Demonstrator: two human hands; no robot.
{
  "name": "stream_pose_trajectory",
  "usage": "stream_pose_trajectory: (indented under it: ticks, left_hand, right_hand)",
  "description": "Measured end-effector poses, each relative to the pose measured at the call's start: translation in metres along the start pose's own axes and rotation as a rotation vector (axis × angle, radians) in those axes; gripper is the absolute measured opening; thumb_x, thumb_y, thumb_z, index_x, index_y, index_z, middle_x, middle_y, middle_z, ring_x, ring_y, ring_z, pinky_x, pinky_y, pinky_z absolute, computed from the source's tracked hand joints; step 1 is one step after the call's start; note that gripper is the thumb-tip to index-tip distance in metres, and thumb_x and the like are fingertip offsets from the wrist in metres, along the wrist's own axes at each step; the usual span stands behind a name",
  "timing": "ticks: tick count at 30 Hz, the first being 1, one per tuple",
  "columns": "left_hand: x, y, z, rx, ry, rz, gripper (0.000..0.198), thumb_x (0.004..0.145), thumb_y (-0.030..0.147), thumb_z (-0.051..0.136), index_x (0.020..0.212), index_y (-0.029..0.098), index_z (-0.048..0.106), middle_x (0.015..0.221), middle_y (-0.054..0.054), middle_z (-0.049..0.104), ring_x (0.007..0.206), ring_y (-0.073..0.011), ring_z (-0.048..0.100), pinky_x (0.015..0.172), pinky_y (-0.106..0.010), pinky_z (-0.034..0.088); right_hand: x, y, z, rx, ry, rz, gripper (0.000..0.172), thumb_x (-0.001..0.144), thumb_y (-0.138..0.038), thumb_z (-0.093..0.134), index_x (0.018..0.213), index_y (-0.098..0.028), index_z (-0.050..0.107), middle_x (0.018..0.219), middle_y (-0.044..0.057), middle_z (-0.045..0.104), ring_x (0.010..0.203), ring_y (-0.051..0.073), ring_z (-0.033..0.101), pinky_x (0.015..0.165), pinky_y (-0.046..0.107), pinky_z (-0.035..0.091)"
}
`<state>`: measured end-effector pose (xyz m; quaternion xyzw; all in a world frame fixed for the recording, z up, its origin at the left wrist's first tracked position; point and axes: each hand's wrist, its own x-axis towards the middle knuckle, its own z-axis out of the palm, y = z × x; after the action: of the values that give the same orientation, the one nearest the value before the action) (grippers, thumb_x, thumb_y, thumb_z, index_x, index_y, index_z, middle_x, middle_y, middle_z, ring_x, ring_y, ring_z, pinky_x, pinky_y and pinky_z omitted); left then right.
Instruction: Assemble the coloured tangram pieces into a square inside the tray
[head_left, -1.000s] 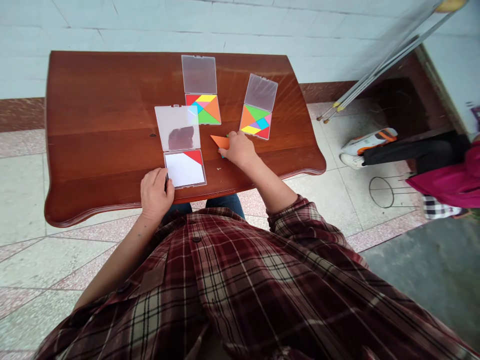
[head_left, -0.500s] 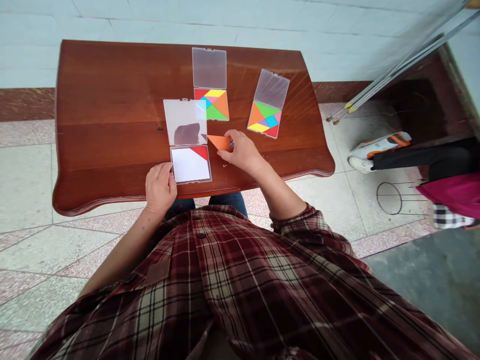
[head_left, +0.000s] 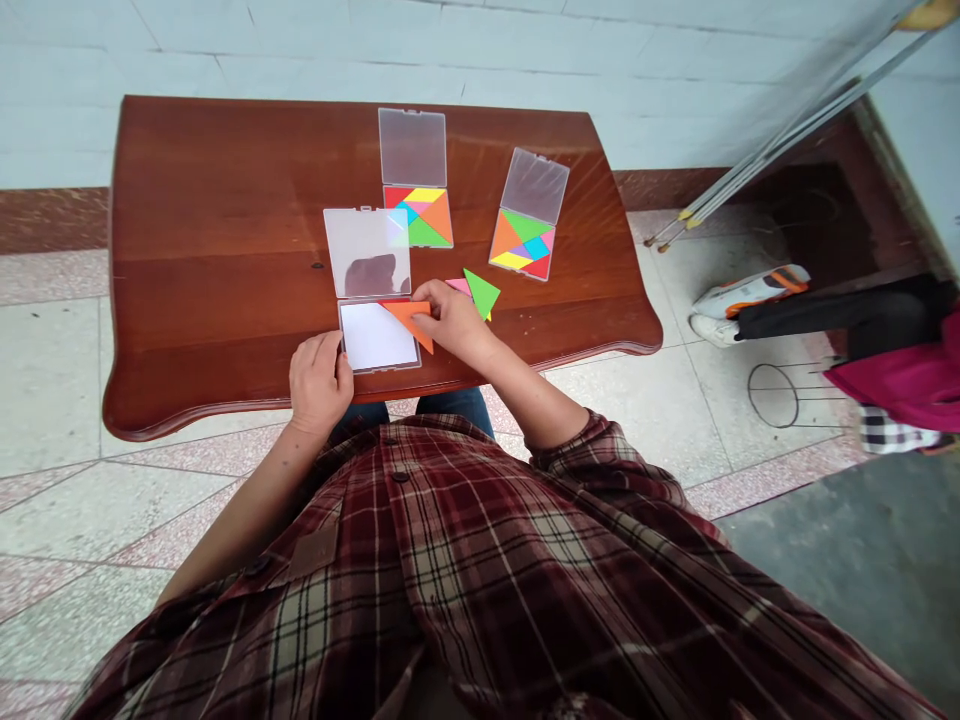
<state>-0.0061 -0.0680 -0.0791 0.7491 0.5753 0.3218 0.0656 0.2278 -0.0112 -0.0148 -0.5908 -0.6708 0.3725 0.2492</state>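
Observation:
My right hand (head_left: 455, 320) pinches an orange triangle tangram piece (head_left: 411, 322) over the right part of an open clear plastic case (head_left: 386, 369). The case's tray has a white bottom (head_left: 369, 335), and a strip of red shows at its top edge, mostly covered by the orange piece. My left hand (head_left: 319, 375) grips the tray's left edge, thumb and fingers closed on it. Beyond my right hand lie a green triangle (head_left: 483, 293) and a pink piece (head_left: 460, 286), with a bit of yellow under the green one.
Two more open cases, the back one (head_left: 431, 228) and the right one (head_left: 523, 246), hold filled colourful tangrams on the brown wooden table (head_left: 217, 250). The near case's clear lid (head_left: 366, 250) overlaps the back one in view. Crutches (head_left: 750, 170) and another person's leg (head_left: 810, 312) are at right.
My right hand has moved left with the orange triangle, from beside the case to over its tray. The green and pink pieces have come into sight. My left hand stays at the case.

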Motion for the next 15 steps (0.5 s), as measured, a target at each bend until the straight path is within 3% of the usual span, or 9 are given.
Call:
stream_pose_trajectory:
  ticks: [3, 7, 11, 15]
  left_hand:
    - [-0.001, -0.001, 0.000, -0.053, 0.001, -0.030, 0.034, 0.090, 0.023, 0.039, 0.116, 0.016, 0.060, 0.112, -0.014, 0.066, 0.103, -0.0264, 0.059, 0.095, -0.042, 0.045]
    - [-0.001, -0.004, -0.001, -0.121, 0.048, -0.054, 0.035, 0.086, 0.017, 0.039, 0.114, 0.016, 0.060, 0.107, -0.011, 0.067, 0.102, -0.0241, 0.060, 0.097, -0.041, 0.045]
    - [0.000, -0.004, -0.003, -0.168, 0.097, -0.047, 0.037, 0.083, 0.013, 0.037, 0.112, 0.016, 0.060, 0.104, -0.009, 0.069, 0.098, -0.0216, 0.062, 0.095, -0.038, 0.048]
    - [0.000, -0.002, -0.004, -0.181, 0.098, -0.067, 0.035, 0.084, 0.013, 0.037, 0.110, 0.018, 0.060, 0.104, -0.008, 0.069, 0.099, -0.0207, 0.062, 0.094, -0.037, 0.049]
  right_hand:
    - [0.002, -0.004, -0.004, 0.008, 0.016, 0.028, 0.013, 0.077, -0.022, 0.059, 0.083, -0.021, 0.047, 0.067, -0.007, 0.047, 0.062, 0.011, 0.044, 0.062, 0.025, 0.033]
    - [-0.003, -0.018, 0.004, -0.071, -0.055, -0.051, 0.012, 0.080, -0.020, 0.060, 0.079, -0.021, 0.048, 0.068, -0.006, 0.047, 0.063, 0.010, 0.043, 0.063, 0.025, 0.032]
    - [-0.012, -0.028, 0.021, -0.304, -0.112, -0.185, 0.003, 0.087, -0.017, 0.056, 0.084, -0.018, 0.055, 0.082, 0.001, 0.058, 0.075, 0.013, 0.050, 0.067, 0.026, 0.033]
    - [-0.020, -0.033, 0.033, -0.555, -0.126, -0.246, 0.017, 0.097, -0.020, 0.045, 0.098, -0.014, 0.061, 0.099, 0.010, 0.064, 0.087, 0.018, 0.055, 0.071, 0.028, 0.036]
